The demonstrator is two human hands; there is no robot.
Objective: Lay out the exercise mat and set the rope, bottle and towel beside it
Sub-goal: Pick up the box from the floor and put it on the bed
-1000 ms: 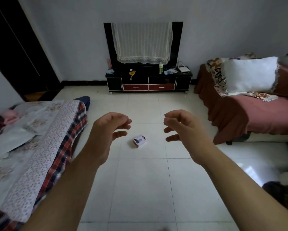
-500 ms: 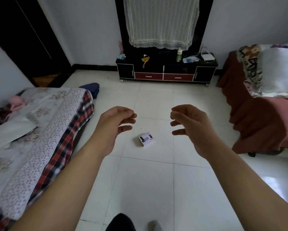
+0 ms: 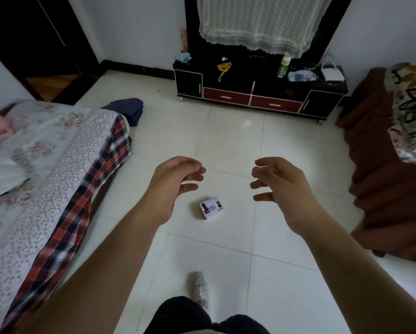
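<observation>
Left hand (image 3: pixel 175 186) and right hand (image 3: pixel 281 186) hover empty, fingers (image 3: pixel 190 188) loosely curled; the green plastic bottle (image 3: pixel 283 66) stands well beyond them on the black cabinet (image 3: pixel 187 83).

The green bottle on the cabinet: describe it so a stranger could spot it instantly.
Against the far wall stands a black cabinet with two red drawers, under a lace cloth. On its top, toward the right, the green bottle stands upright beside a crumpled bluish bag. It is the only tall, white-capped green thing.
</observation>
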